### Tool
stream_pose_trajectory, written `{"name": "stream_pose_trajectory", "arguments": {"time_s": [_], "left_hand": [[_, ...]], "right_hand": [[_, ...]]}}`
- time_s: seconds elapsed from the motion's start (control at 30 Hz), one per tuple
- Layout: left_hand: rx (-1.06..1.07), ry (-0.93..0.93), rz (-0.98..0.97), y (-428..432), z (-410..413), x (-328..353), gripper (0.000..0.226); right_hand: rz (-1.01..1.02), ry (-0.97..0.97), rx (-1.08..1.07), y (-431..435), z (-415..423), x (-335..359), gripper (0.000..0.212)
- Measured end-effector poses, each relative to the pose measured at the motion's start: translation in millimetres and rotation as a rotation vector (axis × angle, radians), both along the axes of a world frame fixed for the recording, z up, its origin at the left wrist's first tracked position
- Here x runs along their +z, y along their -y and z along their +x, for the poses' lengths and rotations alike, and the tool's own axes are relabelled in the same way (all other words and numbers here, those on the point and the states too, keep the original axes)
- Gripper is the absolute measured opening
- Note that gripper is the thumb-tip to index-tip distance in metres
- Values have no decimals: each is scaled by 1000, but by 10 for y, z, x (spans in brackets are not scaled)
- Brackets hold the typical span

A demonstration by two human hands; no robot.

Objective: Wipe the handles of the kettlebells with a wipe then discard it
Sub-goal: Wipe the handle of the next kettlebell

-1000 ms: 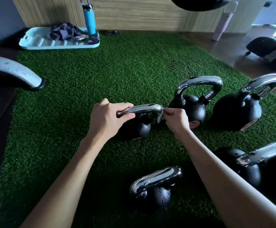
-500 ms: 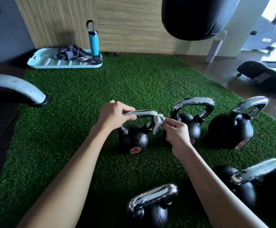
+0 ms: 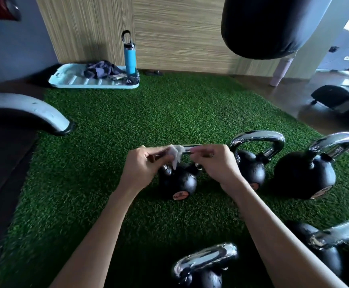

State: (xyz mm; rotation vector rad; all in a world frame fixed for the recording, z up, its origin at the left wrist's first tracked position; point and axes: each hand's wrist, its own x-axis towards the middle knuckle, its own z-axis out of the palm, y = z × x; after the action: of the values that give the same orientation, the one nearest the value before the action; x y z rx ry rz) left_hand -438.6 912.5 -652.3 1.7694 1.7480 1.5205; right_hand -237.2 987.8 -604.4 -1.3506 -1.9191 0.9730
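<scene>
Nearest us a chrome-handled kettlebell [image 3: 202,269] sits on the green turf [image 3: 86,194]. Beyond it, our left hand [image 3: 143,167] pinches the white wipe [image 3: 175,154] against the small kettlebell's handle [image 3: 187,148], while our right hand [image 3: 217,163] grips the handle's other end. Farther back stands a blue bottle [image 3: 130,59].

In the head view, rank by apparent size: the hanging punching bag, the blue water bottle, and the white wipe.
1. Punching bag, largest by far, though cropped by the frame and near the camera.
2. Blue water bottle, far back on the tray, so nearness understates it.
3. Wipe, smallest, bunched on the handle.
</scene>
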Motion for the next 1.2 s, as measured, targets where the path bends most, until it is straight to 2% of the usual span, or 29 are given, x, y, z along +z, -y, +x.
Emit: {"name": "stream_pose_trajectory", "arguments": {"time_s": [0.07, 0.1, 0.17, 0.23, 0.33, 0.4, 0.5, 0.73, 0.8, 0.87, 0.93, 1.1, 1.2], "left_hand": [[91, -20, 73, -14, -108, -72, 31], [142, -37, 100, -30, -140, -62, 30], [221, -58, 125, -97, -191, -7, 33], [228, -69, 69, -193, -198, 92, 34], [121, -190, -85, -340, -50, 212, 36], [57, -281, -122, -405, 64, 258, 32], [96, -330, -147, -397, 20, 301, 27], [114, -155, -214, -267, -177, 122, 32], [157, 85, -327, -264, -251, -4, 38], [105, 358, -398, -214, -305, -127, 41], [53, 498, -406, -149, -297, -215, 34], [93, 539, -256, -62, -243, -417, 25], [154, 648, -336, -105, -118, -590, 29]], "right_hand": [[318, 368, 30, -192, -31, 35, 39], [394, 501, 75, -289, -62, 39, 46], [390, 667, 173, -448, -136, 18, 45], [358, 709, 209, -521, -173, -41, 39], [414, 677, 181, -497, -133, -97, 41], [450, 668, 162, -476, -86, -117, 40], [433, 660, 124, -409, -10, -151, 40], [401, 575, 71, -207, 66, -161, 41], [405, 555, 56, -190, 50, -171, 41], [381, 539, 36, -176, 30, -173, 41], [358, 526, 31, -168, 19, -175, 43], [348, 521, 35, -118, 21, -147, 43], [340, 549, 35, -66, 7, -113, 43]]}}
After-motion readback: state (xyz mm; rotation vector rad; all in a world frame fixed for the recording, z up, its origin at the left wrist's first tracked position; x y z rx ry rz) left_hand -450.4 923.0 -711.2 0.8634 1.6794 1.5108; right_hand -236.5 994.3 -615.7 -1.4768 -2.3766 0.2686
